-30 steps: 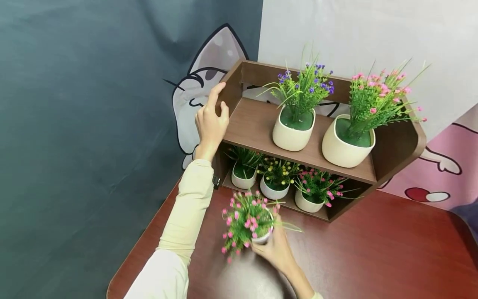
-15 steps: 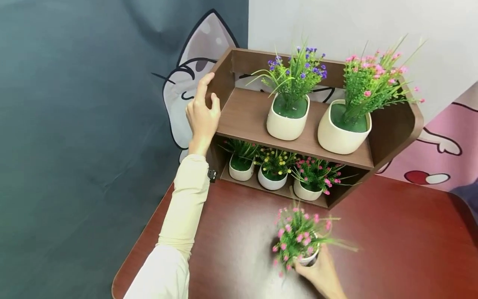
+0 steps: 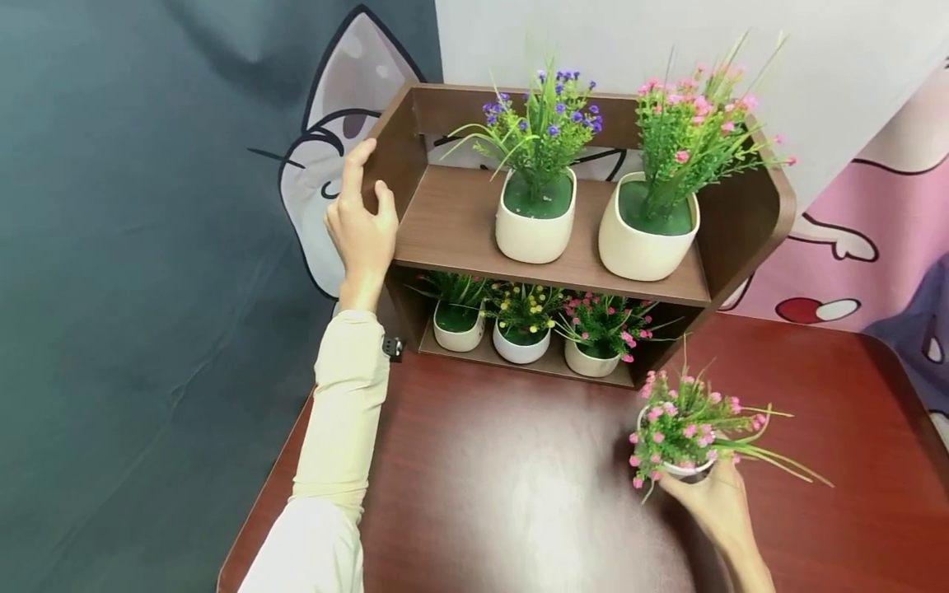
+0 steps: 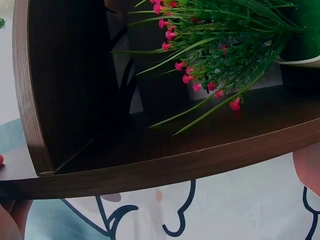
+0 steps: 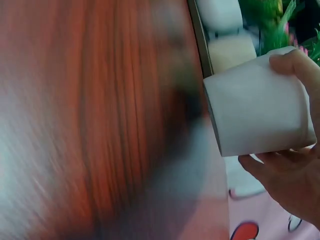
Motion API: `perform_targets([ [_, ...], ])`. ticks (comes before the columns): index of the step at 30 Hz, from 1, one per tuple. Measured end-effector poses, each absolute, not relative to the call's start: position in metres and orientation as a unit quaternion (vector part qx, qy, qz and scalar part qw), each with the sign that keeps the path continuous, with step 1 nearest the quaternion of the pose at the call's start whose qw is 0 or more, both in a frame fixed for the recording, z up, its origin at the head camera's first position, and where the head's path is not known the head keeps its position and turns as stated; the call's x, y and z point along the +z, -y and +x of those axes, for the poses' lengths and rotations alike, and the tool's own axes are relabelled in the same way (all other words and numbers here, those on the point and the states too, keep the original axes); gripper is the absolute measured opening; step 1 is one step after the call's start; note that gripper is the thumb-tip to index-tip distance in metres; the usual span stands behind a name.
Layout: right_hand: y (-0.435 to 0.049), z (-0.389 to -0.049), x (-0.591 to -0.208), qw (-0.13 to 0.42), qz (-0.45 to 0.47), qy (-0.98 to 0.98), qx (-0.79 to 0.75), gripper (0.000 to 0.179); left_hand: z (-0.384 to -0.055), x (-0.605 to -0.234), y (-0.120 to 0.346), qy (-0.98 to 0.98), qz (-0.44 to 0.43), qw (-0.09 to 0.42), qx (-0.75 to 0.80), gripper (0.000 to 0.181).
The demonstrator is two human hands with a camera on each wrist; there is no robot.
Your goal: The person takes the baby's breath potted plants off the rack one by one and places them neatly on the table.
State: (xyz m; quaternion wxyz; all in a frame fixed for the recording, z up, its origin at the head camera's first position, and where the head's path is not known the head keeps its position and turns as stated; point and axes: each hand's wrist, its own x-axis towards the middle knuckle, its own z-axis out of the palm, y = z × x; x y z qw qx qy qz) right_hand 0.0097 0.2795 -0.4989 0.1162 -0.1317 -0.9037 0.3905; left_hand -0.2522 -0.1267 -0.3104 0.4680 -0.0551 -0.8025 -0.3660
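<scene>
While left fingers clasp a shelf, right fingers a pot, the table gleams reddish — cartoon cloth behind.

My broadest path runs low over the surface in front of the shelf unit, left of the held pot, which blocks the approach near its right end. On the upper shelf I have room left of the purple-flowered pot; the slot between it and the pink-flowered pot is narrow. My left fingers straddle the left side panel, obstructing that edge. Below, a row of three pots with spreading foliage leaves me only front access under the board.
</scene>
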Motion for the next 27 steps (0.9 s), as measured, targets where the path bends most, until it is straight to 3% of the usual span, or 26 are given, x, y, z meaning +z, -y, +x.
perform_targets([
  [13, -0.331, -0.059, -0.504, 0.153, -0.228, 0.857, 0.436, 0.094, -0.252, -0.311, 0.125, 0.811, -0.039, 0.451, -0.371, 0.042],
  [20, -0.337, -0.101, -0.517, 0.162, -0.22, 0.837, 0.474, 0.093, -0.252, -0.311, 0.123, 0.811, -0.036, 0.449, -0.374, 0.042],
  [27, -0.333, -0.115, -0.524, 0.143, -0.193, 0.839, 0.487, 0.097, -0.251, -0.307, 0.124, 0.812, -0.032, 0.443, -0.378, 0.041],
])
